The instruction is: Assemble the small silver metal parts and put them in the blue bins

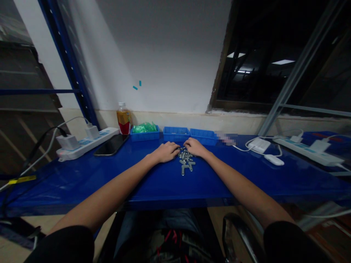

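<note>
Flanking the metal parts (pixel 186 160): left hand (pixel 165 151) and right hand (pixel 195 147), knuckles up, on the blue desk (pixel 153 182).
Left hand: fingers curled at the heap's left edge; whether it pinches a piece cannot be told.
Right hand: fingers curled, tips at the heap's upper right; grip equally unclear.
Metal parts: small grey pieces heaped mid-desk between both hands.
Behind: blue trays (pixel 175 133) along the wall; bottle (pixel 123 118), phone (pixel 111 145) and power strip (pixel 85 143) to the left.

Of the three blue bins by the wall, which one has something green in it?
The leftmost blue bin, beside the drink bottle: green plastic bags rise above its rim. The middle bin and the right bin show nothing green.
</note>
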A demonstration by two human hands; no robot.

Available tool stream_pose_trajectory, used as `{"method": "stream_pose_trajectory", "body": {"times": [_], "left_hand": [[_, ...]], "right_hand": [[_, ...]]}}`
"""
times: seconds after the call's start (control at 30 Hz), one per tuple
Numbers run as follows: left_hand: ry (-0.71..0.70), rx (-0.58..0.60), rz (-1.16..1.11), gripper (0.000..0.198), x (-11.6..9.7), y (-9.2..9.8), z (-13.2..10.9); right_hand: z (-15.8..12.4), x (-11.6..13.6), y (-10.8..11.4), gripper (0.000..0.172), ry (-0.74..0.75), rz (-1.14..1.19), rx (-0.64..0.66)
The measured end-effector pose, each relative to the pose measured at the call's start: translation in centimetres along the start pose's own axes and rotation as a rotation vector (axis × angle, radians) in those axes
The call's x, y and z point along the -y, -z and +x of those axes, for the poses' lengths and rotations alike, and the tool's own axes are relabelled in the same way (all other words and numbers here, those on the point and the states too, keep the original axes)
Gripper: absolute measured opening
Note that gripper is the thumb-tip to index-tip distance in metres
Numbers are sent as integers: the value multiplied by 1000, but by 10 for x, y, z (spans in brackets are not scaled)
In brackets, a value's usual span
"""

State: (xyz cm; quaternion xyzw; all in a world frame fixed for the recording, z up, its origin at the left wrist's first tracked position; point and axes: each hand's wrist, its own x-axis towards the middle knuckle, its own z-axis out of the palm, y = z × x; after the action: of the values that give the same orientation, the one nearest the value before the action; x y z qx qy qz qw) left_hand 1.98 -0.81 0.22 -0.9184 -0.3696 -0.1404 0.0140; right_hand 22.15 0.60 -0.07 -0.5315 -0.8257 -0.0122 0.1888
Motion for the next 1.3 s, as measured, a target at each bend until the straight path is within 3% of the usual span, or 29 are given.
{"method": "stream_pose_trajectory", "body": {"times": [0.2, 0.33, 0.47, 0.53, 0.73, 0.9, 1.07, 1.3], "left_hand": [[-18, 26, 10, 32, 1, 1, 2], [-21, 27, 29, 30, 1, 2, 2], [-25, 36, 34, 32, -1, 3, 0], [-12, 33, 38, 31, -2, 5, -1], [78, -182, -5, 34, -8, 12, -3], [112, -374, -72, 28, -14, 18, -2], [68, -429, -138, 20, -16, 18, 0], [159, -429, -315, 27, -16, 19, 2]], "right_hand": [[-4, 12, 4, 30, -20, 214, 94], [-6, 17, 5, 31, 2, 166, 96], [-5, 14, 7, 24, 75, 81, -30], [-4, 12, 9, 21, 60, 146, -114], [5, 17, 3, 7, -119, 710, -242], [5, 34, 2, 27, -125, 1007, -308], [2, 43, 8, 41, -198, 1165, -296], [0, 45, 9, 29, -89, 1146, -268]]}}
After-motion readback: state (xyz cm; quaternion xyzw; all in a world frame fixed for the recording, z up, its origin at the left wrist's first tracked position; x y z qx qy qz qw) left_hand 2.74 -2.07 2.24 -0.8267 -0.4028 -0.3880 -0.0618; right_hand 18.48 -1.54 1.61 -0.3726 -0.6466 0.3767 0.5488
